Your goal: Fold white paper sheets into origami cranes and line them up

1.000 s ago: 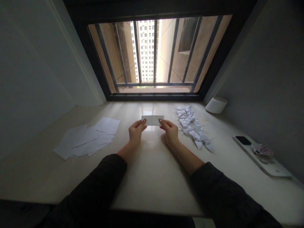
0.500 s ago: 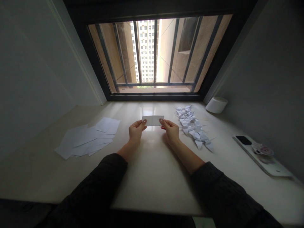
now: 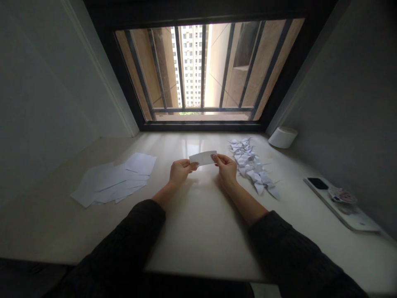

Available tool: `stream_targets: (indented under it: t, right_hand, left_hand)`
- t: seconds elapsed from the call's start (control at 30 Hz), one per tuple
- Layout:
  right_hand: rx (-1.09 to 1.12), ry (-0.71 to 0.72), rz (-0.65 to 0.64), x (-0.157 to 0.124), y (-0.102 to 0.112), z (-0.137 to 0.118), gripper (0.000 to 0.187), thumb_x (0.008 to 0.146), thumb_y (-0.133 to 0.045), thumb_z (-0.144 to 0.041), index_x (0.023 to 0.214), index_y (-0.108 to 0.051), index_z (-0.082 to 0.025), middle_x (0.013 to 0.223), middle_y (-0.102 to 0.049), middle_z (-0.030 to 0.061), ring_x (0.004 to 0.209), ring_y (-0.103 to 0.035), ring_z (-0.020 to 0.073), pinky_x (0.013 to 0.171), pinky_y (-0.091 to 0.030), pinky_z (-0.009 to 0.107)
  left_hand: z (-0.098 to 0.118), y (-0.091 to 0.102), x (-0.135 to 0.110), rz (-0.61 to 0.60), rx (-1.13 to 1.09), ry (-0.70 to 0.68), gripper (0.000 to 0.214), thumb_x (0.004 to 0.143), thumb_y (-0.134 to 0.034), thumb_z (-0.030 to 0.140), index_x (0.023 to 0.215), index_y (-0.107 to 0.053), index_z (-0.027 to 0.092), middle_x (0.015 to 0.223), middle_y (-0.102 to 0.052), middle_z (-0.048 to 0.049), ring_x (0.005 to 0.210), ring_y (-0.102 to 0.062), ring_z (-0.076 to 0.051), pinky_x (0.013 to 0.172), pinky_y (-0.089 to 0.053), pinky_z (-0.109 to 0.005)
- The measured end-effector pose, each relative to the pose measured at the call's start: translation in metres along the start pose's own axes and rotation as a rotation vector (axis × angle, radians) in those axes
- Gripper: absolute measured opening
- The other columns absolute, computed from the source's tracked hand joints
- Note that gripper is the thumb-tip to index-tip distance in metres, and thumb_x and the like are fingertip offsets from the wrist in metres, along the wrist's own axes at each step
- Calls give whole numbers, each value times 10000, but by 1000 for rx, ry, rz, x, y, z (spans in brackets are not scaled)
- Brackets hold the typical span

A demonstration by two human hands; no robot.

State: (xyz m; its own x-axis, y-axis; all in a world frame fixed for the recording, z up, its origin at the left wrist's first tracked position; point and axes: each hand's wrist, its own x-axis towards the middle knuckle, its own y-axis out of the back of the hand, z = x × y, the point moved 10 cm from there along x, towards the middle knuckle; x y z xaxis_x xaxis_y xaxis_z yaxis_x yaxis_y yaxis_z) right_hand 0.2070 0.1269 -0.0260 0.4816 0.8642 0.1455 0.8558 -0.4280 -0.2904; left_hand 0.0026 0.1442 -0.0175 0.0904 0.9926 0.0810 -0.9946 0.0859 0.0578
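Observation:
A small white folded sheet of paper (image 3: 203, 158), rectangular with a faint crease across its middle, is stretched between my hands above the pale sill. My left hand (image 3: 181, 170) pinches its lower left corner, thumb on top. At the right end, my right hand (image 3: 226, 167) grips it between thumb and fingers. The paper tilts, its right end higher than its left. Just right of my right hand lie several folded white paper cranes (image 3: 252, 165) in rows. Off to the left are loose white paper sheets (image 3: 114, 180), overlapping in a spread pile.
A white phone (image 3: 344, 207) with a round grip on its back lies at the right. Near the window corner, a white paper roll (image 3: 283, 137) rests against the wall. A barred window (image 3: 201, 74) rises behind the white sill (image 3: 198, 231), whose front edge is near me.
The folded paper has gone from level to tilted, its left end lower. Both hands have shifted slightly to the right with it.

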Motion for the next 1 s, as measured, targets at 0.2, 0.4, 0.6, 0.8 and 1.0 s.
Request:
stream_targets:
  t: [0.2, 0.4, 0.6, 0.8, 1.0]
  right_hand:
    - [60, -132, -90, -1, -10, 6, 417, 576, -744, -448, 876, -657, -171, 741, -692, 42, 659, -634, 161, 538, -458, 249]
    - [38, -284, -349, -26, -46, 12, 334, 572, -757, -439, 727, -663, -159, 754, -677, 58, 752, -647, 190, 525, -449, 231]
    - [-46, -269, -350, -33, -49, 17, 297, 547, -764, -429, 621, -678, -154, 663, -652, 42, 633, -576, 143, 519, -440, 244]
    - [-105, -294, -297, -25, -40, 24, 268, 531, -770, -403, 596, -701, -152, 644, -667, 49, 593, -552, 134, 528, -427, 260]
    - [-105, -298, -320, -21, -35, 20, 278, 506, -788, -401, 583, -699, -149, 660, -677, 65, 619, -566, 141, 541, -420, 258]
  left_hand:
    - [8, 5, -5, 71, 7, -42, 360, 646, -707, 458, 813, -703, 139, 745, -714, -94, 719, -677, -215, 594, -476, -274]
    - [11, 5, -11, 114, -53, -53, 369, 647, -708, 459, 829, -692, 139, 773, -716, -92, 762, -677, -218, 622, -470, -271]
    - [14, 2, -13, 97, -29, -94, 333, 665, -691, 464, 776, -686, 150, 744, -711, -75, 748, -672, -206, 628, -469, -267]
    - [14, -1, -9, 69, -28, -74, 318, 666, -692, 447, 802, -694, 159, 752, -715, -75, 713, -675, -207, 612, -472, -275]
    - [17, -5, -9, 31, 12, -110, 300, 688, -676, 439, 816, -698, 169, 781, -721, -71, 693, -676, -203, 607, -478, -279]
